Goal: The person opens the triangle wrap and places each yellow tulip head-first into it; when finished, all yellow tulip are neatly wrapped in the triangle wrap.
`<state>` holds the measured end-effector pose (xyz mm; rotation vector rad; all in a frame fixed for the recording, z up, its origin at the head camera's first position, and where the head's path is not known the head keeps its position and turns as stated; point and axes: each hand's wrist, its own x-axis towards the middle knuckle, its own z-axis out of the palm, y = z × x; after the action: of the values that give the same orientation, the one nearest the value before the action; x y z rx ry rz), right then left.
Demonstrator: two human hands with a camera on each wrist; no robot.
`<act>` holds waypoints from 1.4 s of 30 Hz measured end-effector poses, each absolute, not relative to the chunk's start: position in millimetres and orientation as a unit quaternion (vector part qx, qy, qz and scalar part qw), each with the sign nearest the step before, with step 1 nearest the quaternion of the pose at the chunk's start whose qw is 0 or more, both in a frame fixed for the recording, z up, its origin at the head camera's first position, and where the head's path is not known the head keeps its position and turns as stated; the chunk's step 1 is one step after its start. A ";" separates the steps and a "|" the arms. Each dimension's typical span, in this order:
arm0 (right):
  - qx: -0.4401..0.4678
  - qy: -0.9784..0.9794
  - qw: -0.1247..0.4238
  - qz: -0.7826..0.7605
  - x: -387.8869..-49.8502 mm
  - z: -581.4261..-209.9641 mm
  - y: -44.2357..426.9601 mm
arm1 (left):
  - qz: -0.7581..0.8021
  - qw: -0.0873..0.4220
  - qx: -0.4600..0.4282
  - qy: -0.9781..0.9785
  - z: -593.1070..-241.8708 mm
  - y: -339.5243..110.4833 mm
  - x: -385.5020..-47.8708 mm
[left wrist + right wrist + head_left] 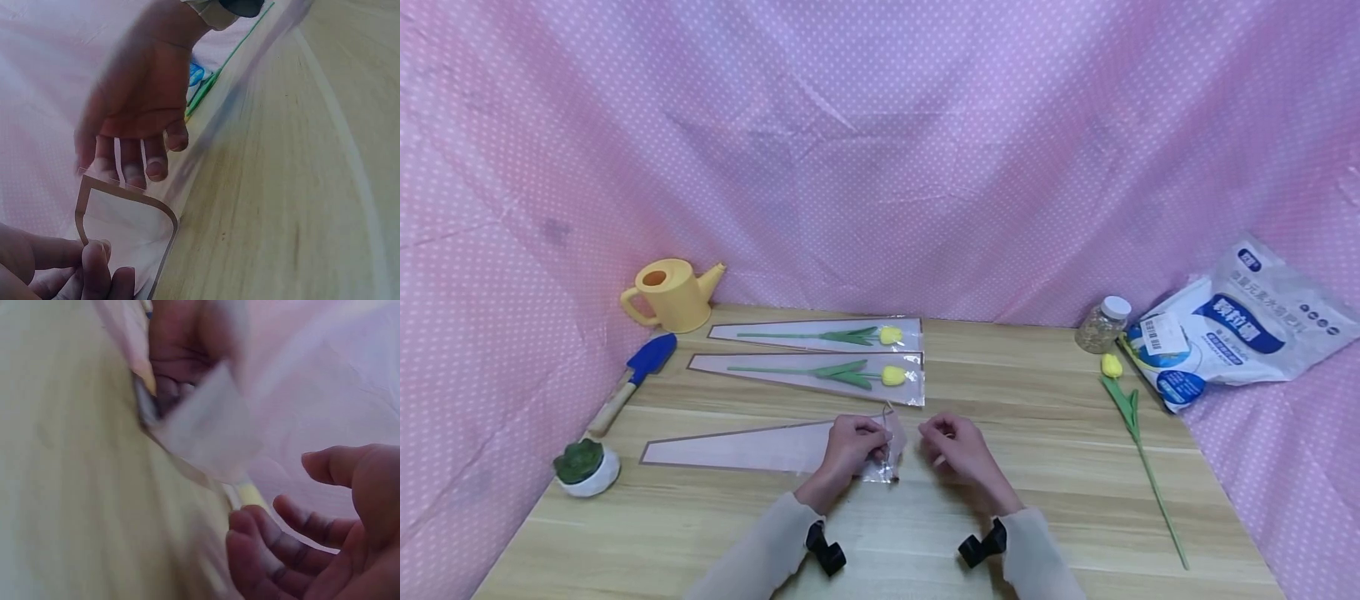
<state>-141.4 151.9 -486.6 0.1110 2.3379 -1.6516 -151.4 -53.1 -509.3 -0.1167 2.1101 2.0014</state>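
Note:
My left hand (854, 450) pinches the wide end of a long tapered flower sleeve (737, 447), pale with a brown border and a clear edge. In the left wrist view, the thumb and fingers (97, 265) grip the sleeve's side below its curved brown rim. Just to the right, my right hand (961, 454) hovers apart from the sleeve end. Its fingers (294, 550) are loosely bent with a gap to the thumb, holding nothing visible. Behind lie two similar sleeves, the nearer one (700, 362) and the farther one (718, 332), each with a yellow tulip inside.
A loose yellow tulip (1138, 442) lies at the right, near a lidded jar (1101, 325) and a white-blue bag (1247, 321). On the left stand a yellow watering can (673, 296), a blue trowel (647, 358) and a potted succulent (591, 471). Pink dotted cloth hangs around the table.

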 end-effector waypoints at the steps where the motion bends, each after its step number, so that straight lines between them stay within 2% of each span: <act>1: 0.037 0.810 0.130 -0.571 -142.3 -483.9 156.0 | 0.681 0.115 -0.039 0.722 -509.5 -53.4 -151.5; 10: 0.043 0.838 0.055 -0.541 -150.5 -462.2 220.7 | 0.669 0.111 -0.038 0.734 -508.3 -52.9 -151.3; 21: 0.145 0.906 0.001 -0.399 -140.4 -445.3 318.3 | 0.644 0.092 -0.059 0.757 -511.3 -48.7 -154.0; 24: 0.180 0.909 -0.004 -0.375 -134.7 -445.9 339.4 | 0.642 0.093 -0.060 0.759 -511.2 -48.7 -153.9; 31: 0.247 0.885 0.019 -0.394 -121.0 -451.9 375.9 | 0.639 0.105 -0.060 0.759 -511.3 -49.7 -153.3; 34: 0.273 0.872 0.001 -0.406 -115.8 -456.8 385.7 | 0.643 0.109 -0.059 0.755 -511.2 -50.3 -153.6; 38: 0.290 0.866 -0.019 -0.406 -109.4 -464.1 397.7 | 0.644 0.110 -0.058 0.754 -510.8 -50.5 -154.0; 42: 0.293 0.875 -0.006 -0.385 -103.9 -469.1 409.6 | 0.646 0.111 -0.054 0.753 -510.6 -50.1 -154.1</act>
<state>-103.9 409.6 -469.1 0.9253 2.7606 -1.2139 -154.1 -50.1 -510.6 -0.1589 2.2130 1.8965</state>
